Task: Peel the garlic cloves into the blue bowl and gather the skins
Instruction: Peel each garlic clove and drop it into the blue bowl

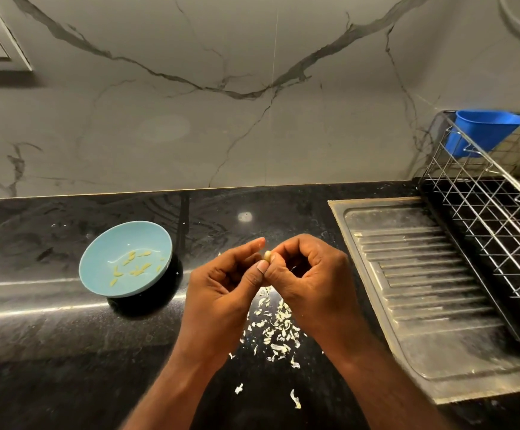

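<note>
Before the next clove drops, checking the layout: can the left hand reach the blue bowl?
Probably yes: the blue bowl lies just left of the left hand, nothing standing between them, though that hand and the right hand both pinch a garlic clove.

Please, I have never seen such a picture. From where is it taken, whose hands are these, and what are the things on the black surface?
There is no machine here. One camera sits on a person's head and looks down, so you see that person's own two bare hands. The left hand and the right hand together pinch one small garlic clove between their fingertips, to peel it. On the black counter stands a blue bowl with peeled cloves inside. White skins lie scattered on the counter beneath the hands. To the right are a steel draining board and a wire rack holding a blue cup.
</note>
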